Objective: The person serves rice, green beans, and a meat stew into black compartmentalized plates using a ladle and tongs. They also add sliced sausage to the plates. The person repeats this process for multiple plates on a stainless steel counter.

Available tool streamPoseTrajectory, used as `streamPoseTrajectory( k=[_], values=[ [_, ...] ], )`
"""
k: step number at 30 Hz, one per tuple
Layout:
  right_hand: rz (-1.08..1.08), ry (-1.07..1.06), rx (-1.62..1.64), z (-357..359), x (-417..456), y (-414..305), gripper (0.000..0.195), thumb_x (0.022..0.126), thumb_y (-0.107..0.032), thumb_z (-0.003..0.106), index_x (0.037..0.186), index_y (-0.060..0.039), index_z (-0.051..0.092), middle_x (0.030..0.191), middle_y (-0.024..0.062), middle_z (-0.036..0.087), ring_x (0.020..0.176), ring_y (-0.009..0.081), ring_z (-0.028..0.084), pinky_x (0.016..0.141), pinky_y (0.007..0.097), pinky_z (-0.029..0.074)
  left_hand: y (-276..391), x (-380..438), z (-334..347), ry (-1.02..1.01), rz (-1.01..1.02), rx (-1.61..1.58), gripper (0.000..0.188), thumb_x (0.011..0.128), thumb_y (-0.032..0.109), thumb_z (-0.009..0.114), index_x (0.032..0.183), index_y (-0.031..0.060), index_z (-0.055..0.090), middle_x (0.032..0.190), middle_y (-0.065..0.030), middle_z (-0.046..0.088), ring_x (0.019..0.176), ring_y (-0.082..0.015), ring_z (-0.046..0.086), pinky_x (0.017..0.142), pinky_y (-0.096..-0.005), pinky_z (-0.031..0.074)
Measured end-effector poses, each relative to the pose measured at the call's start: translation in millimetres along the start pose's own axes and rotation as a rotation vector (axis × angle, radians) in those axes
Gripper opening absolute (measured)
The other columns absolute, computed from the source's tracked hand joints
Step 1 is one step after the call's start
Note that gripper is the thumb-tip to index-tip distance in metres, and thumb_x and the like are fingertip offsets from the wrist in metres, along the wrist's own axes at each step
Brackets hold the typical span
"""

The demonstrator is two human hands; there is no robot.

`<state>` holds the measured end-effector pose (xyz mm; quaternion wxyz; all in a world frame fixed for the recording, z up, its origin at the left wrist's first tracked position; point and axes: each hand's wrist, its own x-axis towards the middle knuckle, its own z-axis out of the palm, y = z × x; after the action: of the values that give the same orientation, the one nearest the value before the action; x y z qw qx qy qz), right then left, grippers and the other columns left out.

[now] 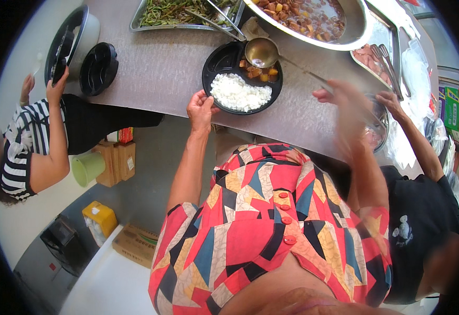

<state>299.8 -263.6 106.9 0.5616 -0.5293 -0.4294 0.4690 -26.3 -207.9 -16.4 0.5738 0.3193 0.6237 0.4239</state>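
Note:
My left hand (201,108) grips the lower left rim of a round black divided plastic bowl (209,65). White rice (239,92) fills its near compartment, and cubes of meat and yellow pieces in brown sauce (264,75) lie in the upper right one. The upper left compartment shows no food. A metal ladle (261,52) is over the bowl's upper right edge, its long handle running right towards my right hand (339,96). That hand is motion-blurred, with the fingers near the handle; whether they close on it is unclear.
Beyond the bowl are a metal tray of green vegetables (174,13) with tongs (217,19) and a large basin of stew (304,17). Stacked black containers (98,69) are at left. A person in stripes holds a black container at left; another reaches in at right, near sliced meat (367,59).

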Motion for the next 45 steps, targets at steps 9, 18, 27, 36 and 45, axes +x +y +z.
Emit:
streamPoseTrajectory(
  k=[9, 18, 27, 36, 45],
  values=[
    [-0.012, 0.46, 0.268, -76.1, 73.4, 37.7, 0.024, 0.085, 0.0, 0.037, 0.103, 0.0136, 0.045, 0.095, 0.0259, 0.055, 0.086, 0.0352, 0.062, 0.077, 0.0315, 0.054, -0.2, 13.7, -4.5, 0.007, 0.035, 0.079, 0.023, 0.078, 0.0, 0.053, 0.101, -0.0021, 0.052, 0.081, -0.0061, 0.061, 0.064, -0.0112, 0.059, 0.049, -0.023, 0.05],
    [0.129, 0.633, 0.671, -120.0, 18.2, 106.7, 0.028, 0.087, -0.015, 0.055, 0.105, 0.0055, 0.049, 0.094, 0.0182, 0.06, 0.085, 0.0252, 0.062, 0.073, 0.0281, 0.053, 19.6, 32.5, -28.3, -0.021, 0.063, 0.267, 0.022, 0.078, 0.002, 0.054, 0.1, -0.0001, 0.056, 0.078, -0.0012, 0.06, 0.06, -0.0067, 0.056, 0.047, -0.0206, 0.049],
    [-0.514, 0.162, -1.105, 5.1, 74.9, 66.7, 0.034, 0.073, -0.023, 0.067, 0.093, 0.0013, 0.055, 0.085, 0.0143, 0.059, 0.083, 0.0275, 0.057, 0.067, 0.0344, 0.047, 31.7, 50.0, 1.3, -0.186, 0.116, 0.406, 0.024, 0.08, 0.003, 0.054, 0.103, 0.0023, 0.058, 0.076, 0.0021, 0.058, 0.062, -0.0045, 0.054, 0.05, -0.0191, 0.046],
    [-0.168, -0.005, -1.429, -21.2, 130.9, 89.9, 0.038, 0.072, -0.032, 0.065, 0.087, 0.0023, 0.056, 0.089, 0.0167, 0.059, 0.088, 0.0303, 0.055, 0.075, 0.0388, 0.046, 31.9, 38.5, 44.7, -0.283, 0.198, 0.396, 0.024, 0.078, 0.001, 0.054, 0.102, 0.0013, 0.058, 0.076, -0.0001, 0.059, 0.062, -0.0059, 0.055, 0.048, -0.0196, 0.047],
    [0.051, -0.015, -1.121, -40.7, 120.7, 96.7, 0.035, 0.083, -0.027, 0.054, 0.09, 0.0058, 0.047, 0.09, 0.0294, 0.056, 0.086, 0.0425, 0.056, 0.074, 0.047, 0.046, 30.3, 26.1, 61.0, -0.332, 0.214, 0.412, 0.024, 0.079, 0.001, 0.054, 0.102, 0.0018, 0.058, 0.077, 0.0, 0.06, 0.063, -0.0056, 0.055, 0.048, -0.0192, 0.046]
  ],
)
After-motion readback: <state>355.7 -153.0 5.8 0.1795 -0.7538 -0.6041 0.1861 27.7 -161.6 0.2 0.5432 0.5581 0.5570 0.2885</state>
